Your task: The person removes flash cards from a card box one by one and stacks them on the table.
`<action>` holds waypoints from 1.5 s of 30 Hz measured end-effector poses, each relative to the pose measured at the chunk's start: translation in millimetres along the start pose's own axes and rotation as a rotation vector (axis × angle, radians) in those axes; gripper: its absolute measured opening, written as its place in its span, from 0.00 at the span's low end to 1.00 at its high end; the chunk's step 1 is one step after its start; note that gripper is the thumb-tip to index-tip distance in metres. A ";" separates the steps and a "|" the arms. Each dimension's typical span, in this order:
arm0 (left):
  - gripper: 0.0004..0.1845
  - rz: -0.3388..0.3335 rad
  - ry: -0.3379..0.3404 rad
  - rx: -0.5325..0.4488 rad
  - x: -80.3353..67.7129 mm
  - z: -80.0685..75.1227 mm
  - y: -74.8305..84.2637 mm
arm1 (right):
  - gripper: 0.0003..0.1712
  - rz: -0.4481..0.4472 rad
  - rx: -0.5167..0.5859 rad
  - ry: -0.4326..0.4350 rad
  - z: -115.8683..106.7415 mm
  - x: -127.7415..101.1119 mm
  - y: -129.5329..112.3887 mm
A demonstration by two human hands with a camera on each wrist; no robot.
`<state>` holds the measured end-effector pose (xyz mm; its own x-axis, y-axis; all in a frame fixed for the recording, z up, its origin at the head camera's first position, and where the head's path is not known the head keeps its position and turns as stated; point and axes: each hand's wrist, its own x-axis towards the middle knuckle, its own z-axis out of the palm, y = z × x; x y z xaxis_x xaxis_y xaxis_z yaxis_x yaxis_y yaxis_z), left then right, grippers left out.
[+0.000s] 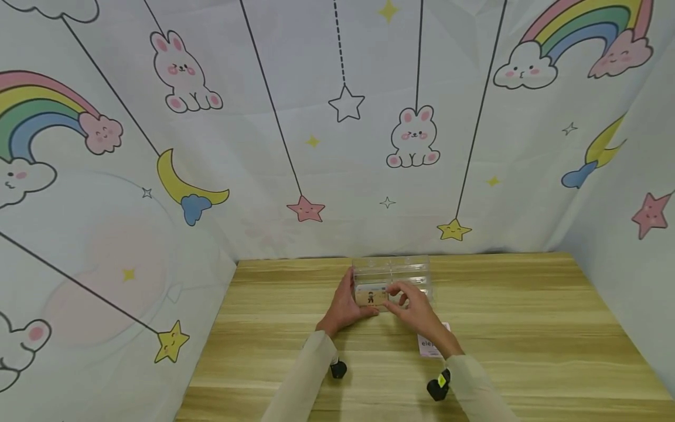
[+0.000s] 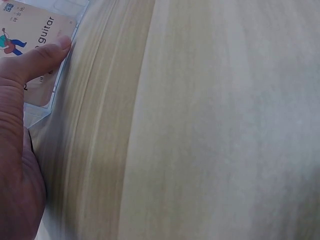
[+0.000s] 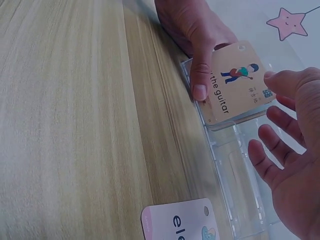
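Observation:
My left hand (image 1: 343, 305) grips the left side of a clear plastic box (image 1: 418, 269); its thumb lies over the front edge, onto a stack of picture cards (image 3: 240, 82). The top card is beige, with a guitar player and the words "the guitar". These cards sit in the box's front left compartment. In the right wrist view, a fingertip of my right hand (image 3: 300, 165) touches or nearly touches the stack's edge, while the other fingers are loosely bent below. The left wrist view shows the left thumb on the guitar card (image 2: 42, 22).
A pink-edged card (image 3: 185, 220) reading "ele…" lies on the wooden table (image 1: 263, 305), partly hidden under my right forearm in the head view. Behind the box rises a white cloth backdrop (image 1: 358, 176) with rabbits, stars and rainbows. More box compartments (image 3: 240, 170) lie right of the cards.

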<state>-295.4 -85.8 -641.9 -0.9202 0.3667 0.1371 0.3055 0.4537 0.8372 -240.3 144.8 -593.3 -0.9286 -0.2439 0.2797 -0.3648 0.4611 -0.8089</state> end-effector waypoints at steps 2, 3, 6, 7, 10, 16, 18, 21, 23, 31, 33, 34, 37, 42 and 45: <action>0.70 0.001 0.003 -0.005 0.3 -0.1 0.4 | 0.15 0.013 0.011 -0.002 0.1 0.0 0.1; 0.70 0.002 0.004 -0.009 0.6 -0.2 0.6 | 0.14 0.025 0.021 -0.006 0.1 0.0 -0.1; 0.70 0.018 0.012 -0.024 1.7 0.0 1.1 | 0.14 0.066 0.065 -0.020 0.6 0.0 -0.4; 0.70 0.024 0.015 -0.028 2.1 0.2 1.1 | 0.13 0.077 0.076 -0.027 0.9 -0.1 -0.6; 0.70 0.042 0.020 -0.028 2.9 0.6 1.5 | 0.12 0.074 0.086 -0.042 2.1 -0.1 -0.7; 0.69 0.034 0.021 0.004 3.0 0.6 1.7 | 0.13 0.025 0.027 -0.040 4.3 1.8 -0.5; 0.70 0.017 0.018 0.025 2.7 0.2 1.8 | 0.14 0.025 0.008 -0.037 4.4 2.8 -0.9; 0.70 0.002 0.019 0.030 2.3 0.6 2.6 | 0.15 0.019 -0.003 -0.024 3.8 4.9 -1.5; 0.71 -0.002 0.022 0.028 1.9 0.9 3.4 | 0.16 0.009 -0.009 -0.009 3.5 6.5 -1.7; 0.72 -0.010 0.016 -0.014 1.2 2.5 2.8 | 0.20 -0.069 -0.010 0.069 0.5 10.7 -6.1; 0.72 -0.013 0.015 -0.010 1.6 2.8 1.7 | 0.21 -0.066 0.000 0.075 -0.7 10.5 -7.2; 0.72 -0.017 0.017 0.006 1.9 3.0 1.2 | 0.21 -0.059 0.006 0.077 -1.6 10.2 -7.5; 0.71 -0.019 0.028 0.049 2.8 3.2 0.0 | 0.23 -0.035 0.023 0.080 -4.6 8.9 -8.6; 0.71 -0.028 0.035 0.040 3.3 2.9 -0.4 | 0.26 -0.008 0.044 0.057 -12.8 5.3 -10.0; 0.71 -0.035 0.030 0.021 3.2 2.7 -0.8 | 0.27 0.001 0.048 0.039 -19.2 2.6 -9.5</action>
<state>-297.9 -82.7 -643.5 -0.9370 0.3264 0.1242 0.2782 0.4826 0.8305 -240.5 156.1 -574.9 -0.9313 -0.2099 0.2978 -0.3610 0.4200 -0.8326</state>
